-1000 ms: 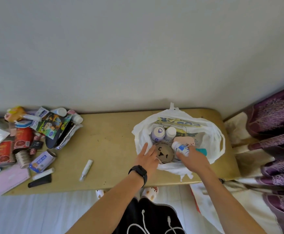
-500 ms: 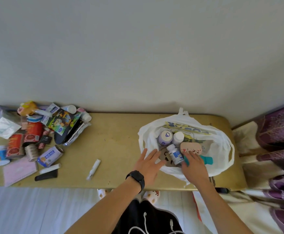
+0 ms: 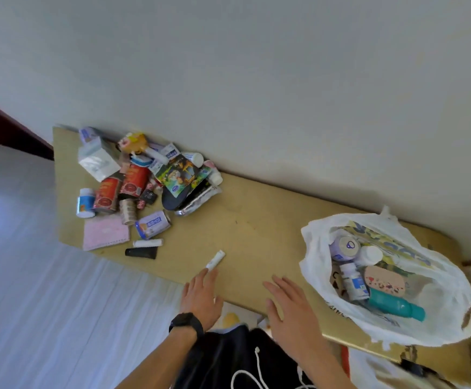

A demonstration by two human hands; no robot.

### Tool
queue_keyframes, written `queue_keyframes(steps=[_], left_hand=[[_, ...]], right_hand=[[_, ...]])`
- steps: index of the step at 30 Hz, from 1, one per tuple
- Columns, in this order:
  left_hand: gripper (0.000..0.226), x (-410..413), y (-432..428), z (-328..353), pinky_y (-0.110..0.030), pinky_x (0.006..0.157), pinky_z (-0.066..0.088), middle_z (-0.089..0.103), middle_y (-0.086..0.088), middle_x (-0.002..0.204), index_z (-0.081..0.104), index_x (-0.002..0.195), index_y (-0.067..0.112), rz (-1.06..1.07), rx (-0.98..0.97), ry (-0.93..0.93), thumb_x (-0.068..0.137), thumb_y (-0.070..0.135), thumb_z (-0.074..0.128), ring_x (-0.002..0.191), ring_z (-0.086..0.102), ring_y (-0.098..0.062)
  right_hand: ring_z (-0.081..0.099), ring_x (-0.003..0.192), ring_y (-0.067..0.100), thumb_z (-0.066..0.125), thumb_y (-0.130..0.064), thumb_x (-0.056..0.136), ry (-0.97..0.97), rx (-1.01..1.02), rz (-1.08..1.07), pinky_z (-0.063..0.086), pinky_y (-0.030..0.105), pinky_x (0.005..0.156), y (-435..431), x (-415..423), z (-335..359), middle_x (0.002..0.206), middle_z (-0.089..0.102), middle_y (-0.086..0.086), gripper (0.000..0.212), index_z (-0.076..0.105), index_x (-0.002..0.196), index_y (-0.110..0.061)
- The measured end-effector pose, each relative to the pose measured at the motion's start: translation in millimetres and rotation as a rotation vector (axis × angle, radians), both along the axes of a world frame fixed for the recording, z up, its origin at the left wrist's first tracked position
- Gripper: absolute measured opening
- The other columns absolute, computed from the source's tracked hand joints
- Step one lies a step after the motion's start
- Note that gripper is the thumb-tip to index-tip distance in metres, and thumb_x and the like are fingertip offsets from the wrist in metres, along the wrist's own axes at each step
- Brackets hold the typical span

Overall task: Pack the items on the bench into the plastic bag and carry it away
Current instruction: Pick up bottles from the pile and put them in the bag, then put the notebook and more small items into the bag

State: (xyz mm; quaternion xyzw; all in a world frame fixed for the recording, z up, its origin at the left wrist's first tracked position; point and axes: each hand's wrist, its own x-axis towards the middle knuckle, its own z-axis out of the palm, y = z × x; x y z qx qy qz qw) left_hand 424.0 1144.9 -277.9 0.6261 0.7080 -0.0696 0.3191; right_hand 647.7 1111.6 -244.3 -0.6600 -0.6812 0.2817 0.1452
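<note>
Both hands have left the plastic bag (image 3: 450, 279), spread empty, the left hand (image 3: 200, 293) seemingly touching a white tube (image 3: 215, 259).

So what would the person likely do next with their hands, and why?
Probably close the left hand on the small white tube just past its fingertips. Both hands are empty and open, the right hand away from the plastic bag, and the tube is the nearest loose item on the bench.
</note>
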Motion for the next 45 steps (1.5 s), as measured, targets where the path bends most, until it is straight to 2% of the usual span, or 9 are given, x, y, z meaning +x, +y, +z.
queue_keyframes(steps=[3, 8, 12, 17, 23, 29, 35, 40, 45], left_hand=[[0.063, -49.0, -8.6, -3.4, -0.038, 0.118, 0.021, 0.023, -0.001, 0.159, 0.028, 0.149, 0.029, 0.129, -0.06, 0.018, 0.092, 0.045, 0.049, 0.144, 0.025, -0.022], [0.066, -116.5, 6.0, -6.7, -0.042, 0.119, 0.023, 0.019, -0.003, 0.161, 0.027, 0.15, 0.028, 0.272, -0.101, 0.048, 0.091, 0.037, 0.052, 0.145, 0.026, -0.025], [0.07, -161.0, 41.4, -7.6, -0.041, 0.113, 0.031, 0.025, -0.004, 0.158, 0.026, 0.149, 0.026, 0.344, -0.04, 0.042, 0.088, 0.036, 0.06, 0.138, 0.035, -0.027], [0.074, -206.7, 102.0, -13.1, -0.042, 0.109, 0.034, 0.027, -0.007, 0.154, 0.028, 0.147, 0.024, 0.249, 0.056, 0.022, 0.083, 0.03, 0.064, 0.135, 0.036, -0.031], [0.071, -222.5, 163.8, -31.1, -0.044, 0.105, 0.038, 0.033, -0.008, 0.151, 0.027, 0.148, 0.022, -0.072, 0.116, 0.11, 0.087, 0.034, 0.06, 0.132, 0.039, -0.031], [0.067, -208.9, 195.8, -43.6, -0.04, 0.095, 0.04, 0.053, -0.006, 0.131, 0.038, 0.137, 0.018, -0.305, 0.08, 0.236, 0.081, 0.046, 0.063, 0.121, 0.049, -0.028], [0.064, -208.6, 205.2, -38.9, -0.038, 0.093, 0.044, 0.057, -0.008, 0.122, 0.043, 0.128, 0.012, -0.272, 0.096, 0.14, 0.077, 0.042, 0.068, 0.114, 0.052, -0.03], [0.067, -212.1, 190.0, -5.2, -0.032, 0.084, 0.048, 0.058, -0.001, 0.114, 0.049, 0.127, 0.016, 0.054, 0.19, -0.152, 0.07, 0.038, 0.078, 0.102, 0.059, -0.023], [0.049, -184.6, 162.3, 30.5, -0.025, 0.074, 0.054, 0.067, 0.007, 0.099, 0.056, 0.115, 0.019, 0.495, 0.135, -0.586, 0.074, 0.027, 0.083, 0.09, 0.067, -0.013]], right_hand=[[0.038, 0.138, 0.014, 0.032, -0.041, 0.093, -0.048, -0.089, 0.168, 0.04, 0.031, 0.109, 18.2, -42.2, -11.2, 0.145, 0.05, -0.012, 0.046, 0.058, 0.13, -0.034], [0.039, 0.136, 0.02, 0.042, -0.029, 0.096, -0.177, -0.234, 0.427, 0.04, 0.034, 0.108, 64.3, -104.2, -25.5, 0.152, 0.041, -0.008, 0.045, 0.048, 0.14, -0.035], [0.052, 0.116, 0.027, 0.044, -0.022, 0.093, -0.357, -0.338, 0.536, 0.049, 0.037, 0.088, 97.0, -141.2, -46.5, 0.155, 0.031, -0.005, 0.051, 0.041, 0.141, -0.038], [0.063, 0.076, 0.029, 0.059, -0.005, 0.068, -0.538, -0.331, 0.558, 0.047, 0.034, 0.049, 114.8, -166.2, -75.5, 0.119, 0.063, 0.006, 0.046, 0.065, 0.108, -0.028], [0.054, 0.101, 0.025, 0.045, -0.012, 0.093, -0.524, -0.452, 0.301, 0.039, 0.031, 0.063, 134.1, -185.0, -77.7, 0.129, 0.042, 0.002, 0.035, 0.048, 0.125, -0.025], [0.06, 0.1, 0.027, 0.046, -0.025, 0.1, -0.194, -0.43, -0.037, 0.049, 0.035, 0.073, 121.0, -174.4, -64.3, 0.124, 0.049, 0.0, 0.022, 0.051, 0.121, -0.024], [0.063, 0.086, 0.017, 0.049, -0.025, 0.1, 0.055, -0.391, -0.376, 0.044, 0.032, 0.069, 78.8, -166.7, -42.2, 0.119, 0.056, -0.006, 0.026, 0.048, 0.125, -0.028], [0.066, 0.07, 0.01, 0.052, -0.036, 0.097, 0.33, -0.366, -0.708, 0.053, 0.034, 0.068, 56.0, -164.3, -13.7, 0.08, 0.071, -0.011, 0.008, 0.048, 0.1, -0.042], [0.07, 0.077, 0.012, 0.062, -0.034, 0.093, 0.614, -0.314, -0.848, 0.057, 0.04, 0.078, 52.1, -150.8, 17.2, 0.083, 0.072, -0.009, 0.008, 0.062, 0.101, -0.03]])
